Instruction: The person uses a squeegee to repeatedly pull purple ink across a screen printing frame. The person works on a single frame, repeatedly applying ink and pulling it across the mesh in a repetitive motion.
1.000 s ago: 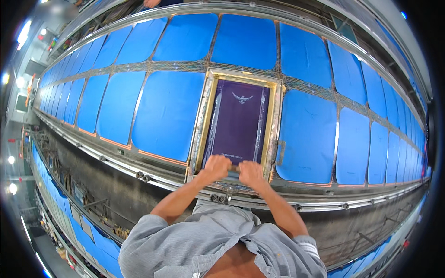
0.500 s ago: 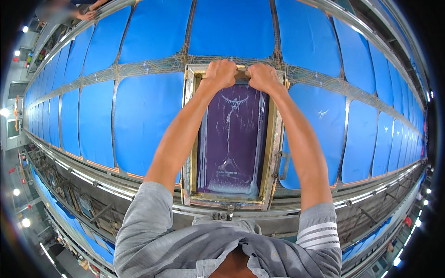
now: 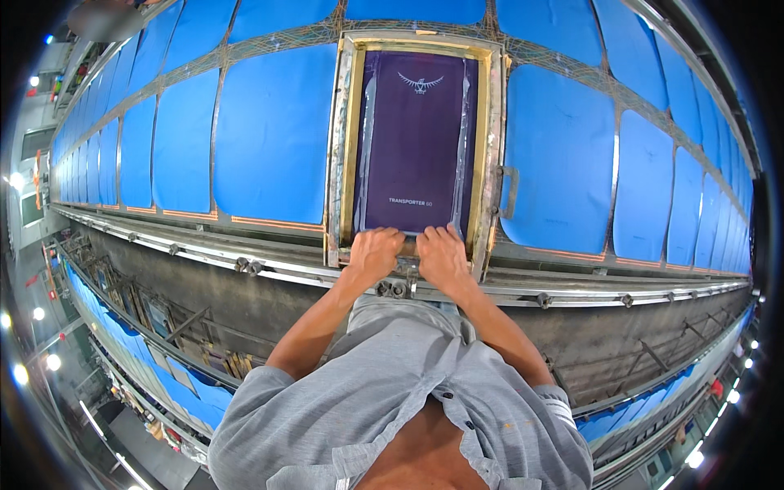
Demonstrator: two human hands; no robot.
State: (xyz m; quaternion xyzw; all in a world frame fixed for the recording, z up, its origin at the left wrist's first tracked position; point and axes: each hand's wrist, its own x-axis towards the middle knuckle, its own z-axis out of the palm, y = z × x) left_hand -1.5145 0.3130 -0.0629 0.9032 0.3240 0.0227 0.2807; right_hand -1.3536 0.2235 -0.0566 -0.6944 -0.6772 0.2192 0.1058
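A screen-printing frame (image 3: pixel 336 155) lies flat on the long table just ahead of me, its mesh (image 3: pixel 418 147) dark purple. A white bird-like emblem (image 3: pixel 420 82) shows near its far end and a small line of lettering nearer me. Pale streaks of ink run down both sides of the mesh. At the frame's near end my left hand (image 3: pixel 376 255) and my right hand (image 3: pixel 443 258) are closed side by side on a squeegee (image 3: pixel 409 248). Most of the squeegee is hidden under my fingers. A metal handle (image 3: pixel 510 192) sticks out from the frame's right side.
Rows of blue sheets (image 3: pixel 273 135) cover the table left and right of the frame and beyond it. A metal rail (image 3: pixel 572 292) with several knobs runs along the table's near edge. Another table with blue sheets (image 3: pixel 192 392) stands behind me at the left.
Both hands have drawn the squeegee from the frame's far end to its near end. Smeared ink over the middle of the mesh is gone, leaving emblem and lettering sharp.
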